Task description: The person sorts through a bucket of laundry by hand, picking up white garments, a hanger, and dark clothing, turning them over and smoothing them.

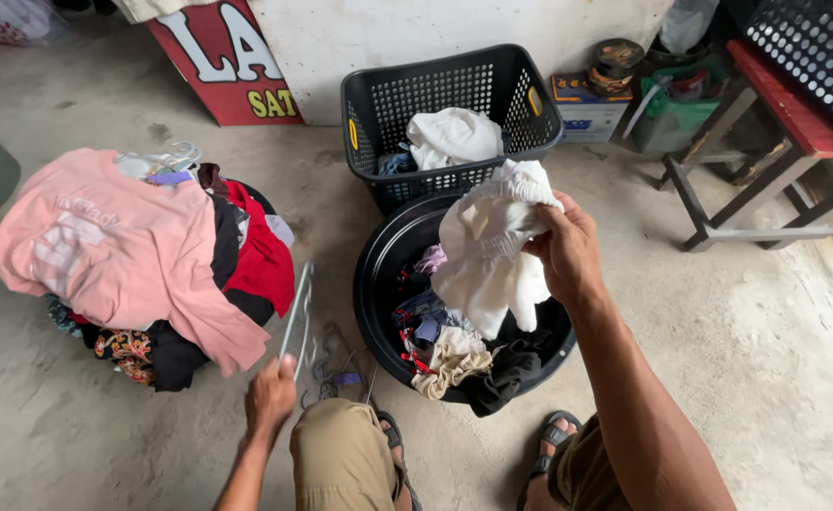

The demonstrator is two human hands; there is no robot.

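Head view: right hand (566, 251) fingers grip white garment (487, 255) over black tub (374, 284); left hand (270, 397) apparently pinches hanger (297, 317).

A red rectangular signboard with large white and yellow lettering (232, 61) leans tilted against the pale wall at the top left, its lower edge on the concrete floor. Right of the black basket, a small blue-and-white rectangular box with an orange top (585, 106) stands against the wall.
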